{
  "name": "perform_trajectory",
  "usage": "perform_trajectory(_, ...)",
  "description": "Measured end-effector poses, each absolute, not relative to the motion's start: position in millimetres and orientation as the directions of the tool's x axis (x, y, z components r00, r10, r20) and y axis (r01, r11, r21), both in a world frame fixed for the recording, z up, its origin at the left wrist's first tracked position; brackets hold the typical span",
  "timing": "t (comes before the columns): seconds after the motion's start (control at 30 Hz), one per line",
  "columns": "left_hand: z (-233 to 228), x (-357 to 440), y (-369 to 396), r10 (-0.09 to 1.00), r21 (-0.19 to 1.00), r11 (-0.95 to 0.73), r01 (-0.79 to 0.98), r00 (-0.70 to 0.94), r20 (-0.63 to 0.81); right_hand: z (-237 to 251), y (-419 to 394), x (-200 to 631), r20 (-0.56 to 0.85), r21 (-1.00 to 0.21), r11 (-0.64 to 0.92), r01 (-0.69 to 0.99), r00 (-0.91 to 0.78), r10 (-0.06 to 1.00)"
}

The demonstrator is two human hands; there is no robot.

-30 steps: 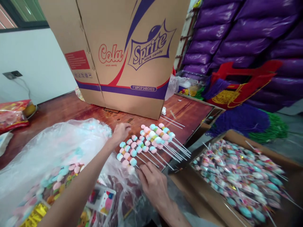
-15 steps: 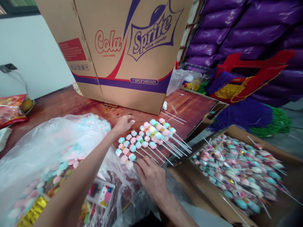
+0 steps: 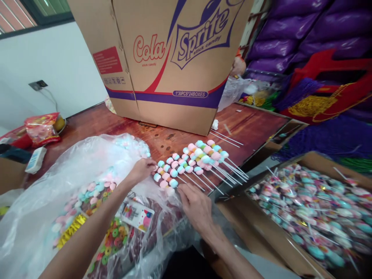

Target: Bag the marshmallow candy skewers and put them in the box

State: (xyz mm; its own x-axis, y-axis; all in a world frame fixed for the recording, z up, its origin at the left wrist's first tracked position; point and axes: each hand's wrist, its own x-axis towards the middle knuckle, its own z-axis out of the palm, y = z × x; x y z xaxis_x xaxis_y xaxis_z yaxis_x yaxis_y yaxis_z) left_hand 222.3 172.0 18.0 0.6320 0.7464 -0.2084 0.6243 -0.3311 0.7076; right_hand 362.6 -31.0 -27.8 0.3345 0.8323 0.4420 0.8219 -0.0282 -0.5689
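Marshmallow skewers (image 3: pixel 186 162) in pink, blue and white lie in an overlapping row on the brown table, their white sticks pointing toward the lower right. My left hand (image 3: pixel 143 169) is at the row's left end, fingertips pinched on what looks like a small pink marshmallow. Close to the nearest skewer, my right hand (image 3: pixel 197 207) has its fingers curled together, apparently around a marshmallow skewer; the stick is hidden in the grip. Beneath my left forearm, a clear plastic bag (image 3: pixel 87 155) spreads with loose marshmallows (image 3: pixel 94 190) and ring-shaped candies (image 3: pixel 116 232).
A large cardboard carton (image 3: pixel 162 93) stands behind the skewers. To the right, an open box (image 3: pixel 255 228) holds many wrapped skewers. A printed card (image 3: pixel 138 215) lies on the plastic. Purple sacks (image 3: pixel 279 35) are stacked behind a red chair (image 3: pixel 325 73).
My left hand has come down and nearer from above the row to its left end. My right hand stays by the nearest skewer. The whole view has shifted, with things appearing farther right.
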Motion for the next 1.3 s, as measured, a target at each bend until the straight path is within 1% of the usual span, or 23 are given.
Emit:
perform_trajectory(0.2,14,225,166,0.776,0.675,-0.367,0.640,0.610,-0.157,-25,-30,362,0.427,-0.533,-0.050,0.845,0.319,0.846)
perform_trajectory(0.47,15,226,158,0.789,0.637,-0.398,0.660,0.600,-0.129,-24,-27,361,0.398,-0.495,-0.081,0.865,0.309,0.864)
perform_trajectory(0.67,17,227,153,0.773,0.625,-0.433,0.650,0.624,-0.114,-21,-25,358,0.350,-0.486,-0.104,0.868,0.303,0.886)
perform_trajectory(0.8,17,228,152,0.751,0.611,-0.461,0.644,0.650,-0.119,-21,-22,353,0.357,-0.468,-0.123,0.875,0.315,0.879)
perform_trajectory(1.03,16,229,157,0.684,0.556,-0.573,0.602,0.725,-0.079,-19,-15,347,0.363,-0.448,-0.141,0.883,0.323,0.874)
perform_trajectory(1.17,15,230,157,0.663,0.555,-0.595,0.582,0.745,-0.070,-13,-11,344,0.276,-0.444,-0.182,0.877,0.327,0.904)
perform_trajectory(1.3,14,229,157,0.672,0.557,-0.602,0.572,0.740,-0.034,-9,-8,342,0.168,-0.451,-0.217,0.866,0.321,0.932)
